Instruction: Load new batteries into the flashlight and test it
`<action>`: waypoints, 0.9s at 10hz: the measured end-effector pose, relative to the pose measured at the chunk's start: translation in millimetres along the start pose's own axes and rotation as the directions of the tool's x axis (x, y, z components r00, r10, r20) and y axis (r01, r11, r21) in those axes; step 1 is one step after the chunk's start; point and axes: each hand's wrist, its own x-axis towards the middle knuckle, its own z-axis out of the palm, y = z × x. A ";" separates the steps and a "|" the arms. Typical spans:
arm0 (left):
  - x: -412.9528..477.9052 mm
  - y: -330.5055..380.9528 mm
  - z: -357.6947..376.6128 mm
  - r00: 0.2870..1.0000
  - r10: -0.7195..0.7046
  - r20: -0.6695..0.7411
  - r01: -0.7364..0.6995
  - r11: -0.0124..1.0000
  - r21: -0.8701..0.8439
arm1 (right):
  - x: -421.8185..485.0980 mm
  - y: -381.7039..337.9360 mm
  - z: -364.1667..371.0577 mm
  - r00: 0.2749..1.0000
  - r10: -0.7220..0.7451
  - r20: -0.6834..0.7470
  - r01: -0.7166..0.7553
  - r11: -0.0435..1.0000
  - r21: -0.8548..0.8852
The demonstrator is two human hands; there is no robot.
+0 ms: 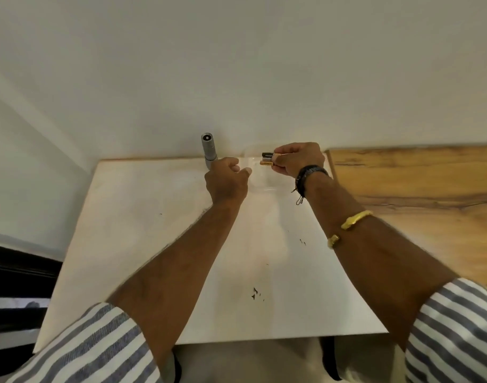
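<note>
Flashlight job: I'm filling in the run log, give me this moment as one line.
left hand: grips flashlight, upright | right hand: fingers hold batteries | over clear container | batteries not yet loaded

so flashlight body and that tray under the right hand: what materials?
Flashlight: looks like metal, matte grey, with ridged rings near the grip; painted plastic is possible. Tray: clear, glossy thin plastic; the white table shows through it.

My left hand (225,179) hides the lower end of the flashlight (208,149). I can't count the batteries (267,158) beside it; my right hand's fingers (281,158) cover their far ends, print too small.
</note>
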 end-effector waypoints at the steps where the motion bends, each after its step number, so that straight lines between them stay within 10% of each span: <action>1: 8.0 -6.2 5.5 0.996 -0.073 0.050 0.072 0.997 0.021 | 19.6 0.8 13.6 1.000 0.000 -0.003 -0.001 0.984 -0.180; 6: 2.3 -5.9 1.3 0.998 -0.020 0.054 0.024 0.998 -0.059 | 24.9 2.4 27.1 0.985 -0.150 -0.088 0.091 0.876 -0.473; 9: -29.8 4.3 -25.8 0.991 0.132 0.019 -0.133 0.990 0.042 | -26.0 15.1 -4.0 0.968 -0.242 -0.069 0.208 0.925 -0.317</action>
